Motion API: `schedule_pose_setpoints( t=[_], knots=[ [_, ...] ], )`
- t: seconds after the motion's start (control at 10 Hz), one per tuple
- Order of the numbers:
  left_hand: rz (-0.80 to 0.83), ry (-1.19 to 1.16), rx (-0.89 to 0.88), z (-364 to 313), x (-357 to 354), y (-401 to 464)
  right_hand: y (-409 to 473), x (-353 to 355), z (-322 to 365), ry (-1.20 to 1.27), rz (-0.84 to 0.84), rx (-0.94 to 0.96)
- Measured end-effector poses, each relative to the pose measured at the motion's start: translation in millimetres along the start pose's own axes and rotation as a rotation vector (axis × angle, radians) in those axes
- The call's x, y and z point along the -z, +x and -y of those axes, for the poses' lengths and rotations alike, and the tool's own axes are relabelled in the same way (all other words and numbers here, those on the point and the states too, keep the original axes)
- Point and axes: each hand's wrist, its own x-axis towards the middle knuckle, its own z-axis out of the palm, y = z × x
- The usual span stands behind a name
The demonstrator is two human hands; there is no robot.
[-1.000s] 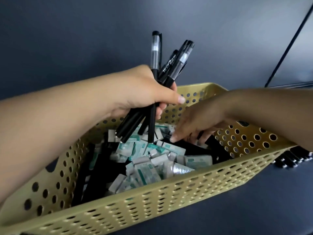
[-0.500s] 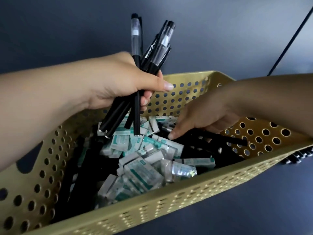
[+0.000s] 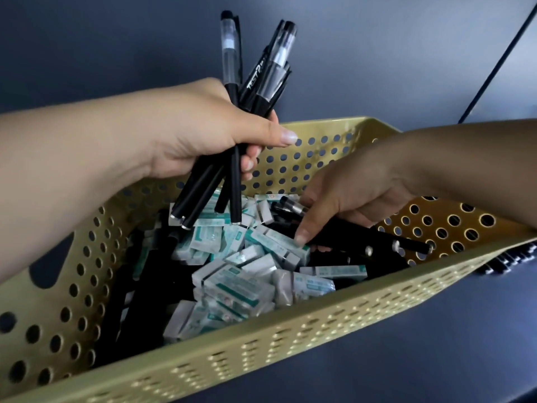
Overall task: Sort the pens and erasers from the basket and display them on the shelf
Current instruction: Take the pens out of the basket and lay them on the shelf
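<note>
A bundle of black pens (image 3: 232,158) is held above a perforated yellow basket (image 3: 261,356), where wrapped white-and-teal erasers (image 3: 241,283) are heaped among loose black pens (image 3: 363,237).

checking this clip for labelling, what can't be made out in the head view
- Right hand: fingertips buried among black pens, so its grip cannot be told.
- Left hand: exact pen count in the bundle of pens unclear, they overlap.
- Wrapped erasers: print too blurred.
- Basket: floor hidden by contents.
- Pens outside: cut off by the rim.

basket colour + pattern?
Yellow basket, walls perforated with round holes. It shows best in the head view, the only one.
</note>
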Motion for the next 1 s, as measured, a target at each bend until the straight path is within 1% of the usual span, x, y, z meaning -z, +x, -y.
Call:
schedule_pose_setpoints(
  t=[0.1, 0.2, 0.3, 0.4, 0.5, 0.6, 0.7, 0.8, 1.0],
  knots=[
    [-0.022, -0.042, -0.050, -0.6, 0.9, 0.1, -0.5, 1.0, -0.9, -0.017, 0.004, 0.003],
    [0.057, 0.113, -0.132, 6.8, 12.2, -11.9, -6.7, 3.7, 0.9, 0.000, 0.021, 0.017],
    [-0.078, -0.071, -0.083, -11.4, 4.8, -13.5, -22.6, 9.5, 2.5, 0.047, 0.080, 0.042],
    [-0.106, -0.282, -0.137, -8.6, 4.3, -9.0, -33.2, 16.5, -0.3, 0.178, 0.025, 0.153],
    [-0.283, -0.423, -0.180, -13.4, 5.6, -9.5, -35.9, 16.3, -2.3, 0.269, -0.033, 0.266],
    [-0.316, -0.502, -0.146, -10.0, 9.1, -6.6, -35.2, 13.8, -0.8, 0.320, -0.115, 0.369],
    [-0.310, -0.537, -0.134, -11.8, 7.4, -7.8, -33.6, 12.6, 0.8, 0.440, -0.227, 0.482],
    [-0.329, -0.566, -0.147, -12.5, 8.4, -8.9, -30.1, 11.3, 4.7, 0.449, -0.341, 0.531],
    [-0.313, -0.497, -0.161, -12.1, 8.8, -9.5, -18.4, 7.5, 10.2, 0.412, -0.485, 0.665]
  ],
)
